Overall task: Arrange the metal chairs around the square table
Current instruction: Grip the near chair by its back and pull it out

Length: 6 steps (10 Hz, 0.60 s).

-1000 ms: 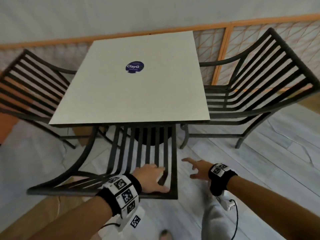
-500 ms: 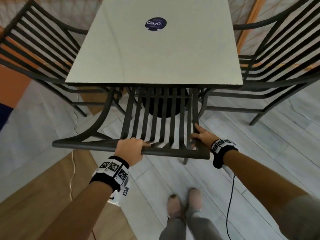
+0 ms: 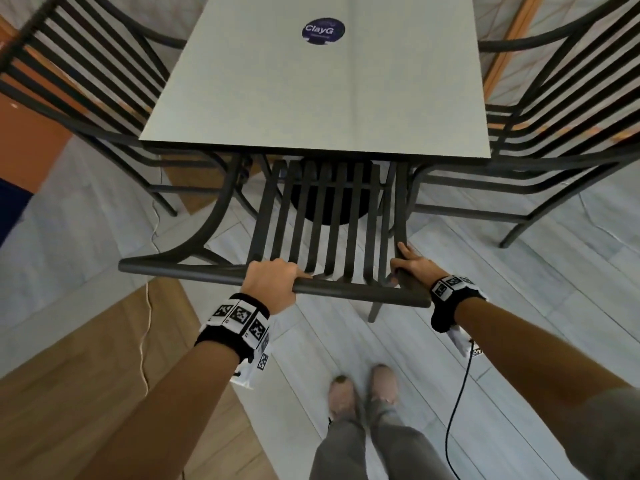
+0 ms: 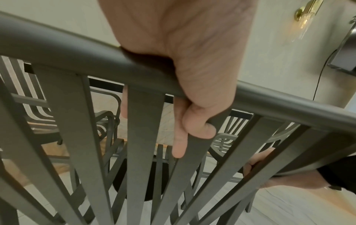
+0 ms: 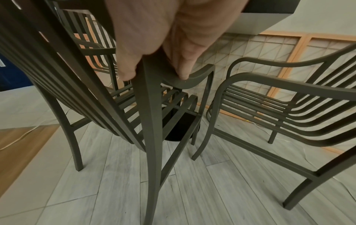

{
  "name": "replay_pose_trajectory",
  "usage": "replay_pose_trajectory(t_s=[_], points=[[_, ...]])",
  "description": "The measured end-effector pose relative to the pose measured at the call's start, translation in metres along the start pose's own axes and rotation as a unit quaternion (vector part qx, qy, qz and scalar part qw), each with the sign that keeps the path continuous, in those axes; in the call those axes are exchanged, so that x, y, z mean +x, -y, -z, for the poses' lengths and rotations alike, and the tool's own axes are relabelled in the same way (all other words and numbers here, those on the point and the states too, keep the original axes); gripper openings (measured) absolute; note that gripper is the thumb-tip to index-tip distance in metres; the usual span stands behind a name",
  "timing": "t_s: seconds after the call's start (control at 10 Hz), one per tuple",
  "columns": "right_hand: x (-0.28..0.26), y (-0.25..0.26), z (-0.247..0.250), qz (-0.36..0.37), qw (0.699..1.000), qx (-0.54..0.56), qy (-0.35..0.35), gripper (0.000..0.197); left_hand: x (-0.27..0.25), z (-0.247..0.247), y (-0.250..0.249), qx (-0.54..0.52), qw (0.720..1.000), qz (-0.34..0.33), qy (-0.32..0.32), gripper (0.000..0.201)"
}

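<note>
A dark slatted metal chair (image 3: 322, 233) stands in front of me, its seat tucked under the near edge of the pale square table (image 3: 322, 98). My left hand (image 3: 273, 282) grips the chair's top rail (image 4: 67, 50), fingers curled over it and behind the slats. My right hand (image 3: 410, 268) holds the right corner of the backrest, its fingers (image 5: 127, 67) wrapped round the upright post where the armrest (image 5: 194, 76) joins. Two more metal chairs flank the table, one on the left (image 3: 79, 81) and one on the right (image 3: 561, 109).
The table's black round base (image 3: 325, 199) sits under the near chair. My feet (image 3: 363, 393) stand on pale plank floor just behind the chair. A brown wooden floor patch (image 3: 86, 358) with a thin white cable lies at lower left. A wood-framed lattice screen (image 5: 269, 45) runs behind the table.
My right hand came in from the open floor and took the chair's right back corner. The left hand shifted along the top rail, and the view dropped closer to the chair.
</note>
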State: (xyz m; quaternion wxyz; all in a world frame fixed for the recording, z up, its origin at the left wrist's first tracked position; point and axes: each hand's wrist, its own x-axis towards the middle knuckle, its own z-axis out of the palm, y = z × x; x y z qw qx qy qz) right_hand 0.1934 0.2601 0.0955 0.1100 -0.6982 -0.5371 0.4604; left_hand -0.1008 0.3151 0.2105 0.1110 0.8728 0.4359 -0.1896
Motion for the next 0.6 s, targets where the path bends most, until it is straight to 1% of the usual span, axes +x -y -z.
replay_pose_trajectory(t_s=[0.1, 0.2, 0.3, 0.4, 0.5, 0.6], points=[[-0.003, 0.000, 0.008, -0.021, 0.995, -0.100, 0.022, 0.028, -0.001, 0.002, -0.003, -0.004, 1.000, 0.017, -0.008, 0.035], [-0.019, 0.006, 0.013, 0.022, 0.978, -0.209, 0.012, 0.052, -0.007, 0.003, -0.010, -0.064, 0.998, 0.021, -0.011, 0.036], [-0.053, 0.014, 0.025, 0.044, 0.968, -0.244, -0.022, 0.069, -0.022, -0.004, -0.014, -0.117, 0.991, -0.003, -0.071, 0.044], [-0.093, 0.032, 0.056, 0.054, 0.968, -0.237, -0.064, 0.058, -0.042, -0.022, -0.004, -0.162, 0.975, 0.012, -0.151, 0.051], [-0.145, 0.072, 0.108, 0.105, 0.951, -0.241, -0.159, 0.039, -0.063, -0.038, 0.008, -0.168, 0.957, 0.074, -0.225, 0.071], [-0.206, 0.142, 0.164, 0.184, 0.925, -0.219, -0.251, 0.028, -0.076, -0.056, 0.055, -0.003, 0.945, 0.075, -0.319, 0.056]])
